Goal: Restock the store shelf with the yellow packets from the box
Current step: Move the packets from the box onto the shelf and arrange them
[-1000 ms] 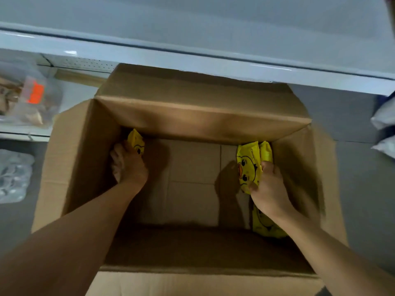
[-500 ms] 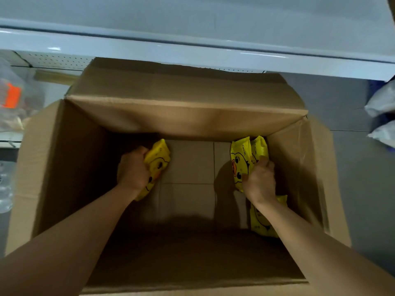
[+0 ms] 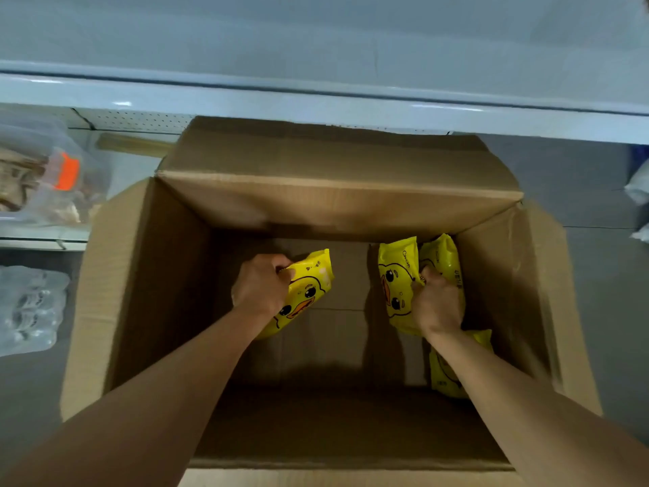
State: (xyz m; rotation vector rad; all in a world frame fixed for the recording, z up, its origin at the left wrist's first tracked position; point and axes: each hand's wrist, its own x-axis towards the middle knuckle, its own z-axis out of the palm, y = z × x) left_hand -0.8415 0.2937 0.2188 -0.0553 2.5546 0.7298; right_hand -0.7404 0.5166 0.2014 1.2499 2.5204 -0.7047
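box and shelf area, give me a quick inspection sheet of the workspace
surface: grey floor under an open cardboard box; box bottom mostly bare
job's things: one yellow packet in the left hand; two packets upright by the right wall in the right hand; another packet lying below the right arm
clutter: clear bags on a lower shelf at left, more clear bags below them
grippers: left hand grips its packet; right hand grips the pair
cables: nothing seen
surroundings: white shelf edge beyond the box; white bags at far right
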